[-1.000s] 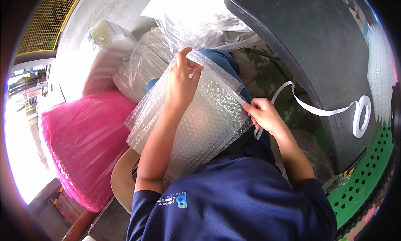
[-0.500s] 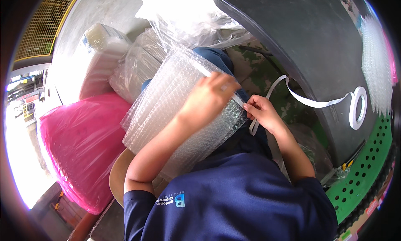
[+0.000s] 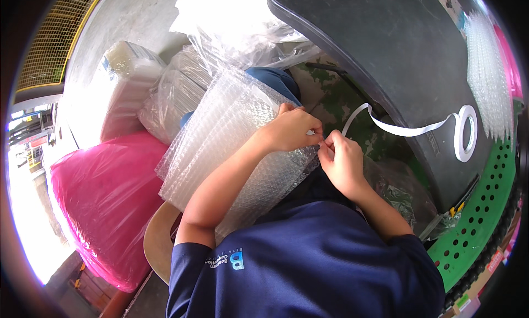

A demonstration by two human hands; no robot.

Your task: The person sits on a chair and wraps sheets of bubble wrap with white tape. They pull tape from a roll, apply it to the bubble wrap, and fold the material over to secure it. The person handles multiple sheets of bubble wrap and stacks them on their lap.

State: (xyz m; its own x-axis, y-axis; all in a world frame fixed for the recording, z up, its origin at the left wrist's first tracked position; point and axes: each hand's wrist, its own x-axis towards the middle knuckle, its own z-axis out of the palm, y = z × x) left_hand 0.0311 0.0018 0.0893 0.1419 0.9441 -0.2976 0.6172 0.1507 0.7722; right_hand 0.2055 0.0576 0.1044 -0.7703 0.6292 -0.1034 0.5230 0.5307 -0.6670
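A stack of clear bubble wrap sheets (image 3: 242, 109) lies tilted across my lap. My left hand (image 3: 292, 129) rests over its right edge, fingers pinched on a bit of white tape. Close beside it, nearly touching, my right hand (image 3: 343, 159) is closed, thumb and fingertips pinched on the tape at the corner of the stack. A loose white tape strip (image 3: 408, 132) runs from behind my right hand to the white tape roll (image 3: 466, 133), which stands on its edge on the dark table. The exact tape end between the fingertips is mostly hidden.
The black table (image 3: 386, 42) curves along the right, with more bubble wrap (image 3: 487, 75) and a green perforated panel (image 3: 479, 208) past it. Left of me sit a pink plastic-wrapped bundle (image 3: 107, 202), a white wrapped pack (image 3: 129, 87) and clear plastic bags (image 3: 176, 92).
My left hand has moved from along the bubble wrap edge toward my right hand, and their fingertips now meet. The tape loop hanging below the right hand no longer shows. The view has shifted slightly.
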